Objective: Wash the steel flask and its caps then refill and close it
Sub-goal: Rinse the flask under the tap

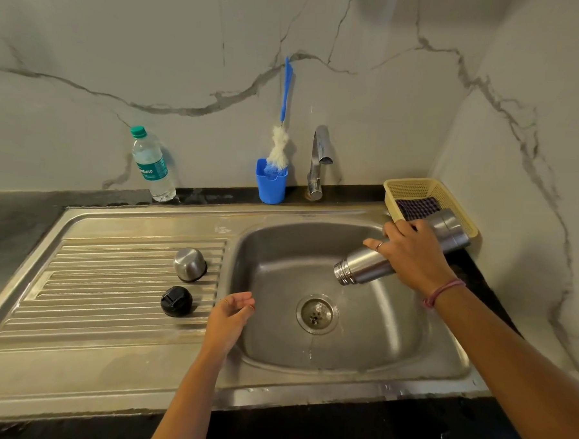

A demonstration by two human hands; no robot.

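Flask [366,267]: brushed steel, satin sheen; sink [393,329] steel, duller, ribbed drainboard at frame left. Caps: one steel [189,263], one black matt plastic [176,301]. Basket [417,187], upper right: perforated yellow plastic holding checked cloth [416,207].

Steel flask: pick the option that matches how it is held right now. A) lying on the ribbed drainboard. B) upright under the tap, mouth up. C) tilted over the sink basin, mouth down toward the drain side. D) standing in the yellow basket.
C: the right hand grips the steel flask tilted over the sink basin, its open threaded mouth lowest and a thin trickle of water falling beside the drain.
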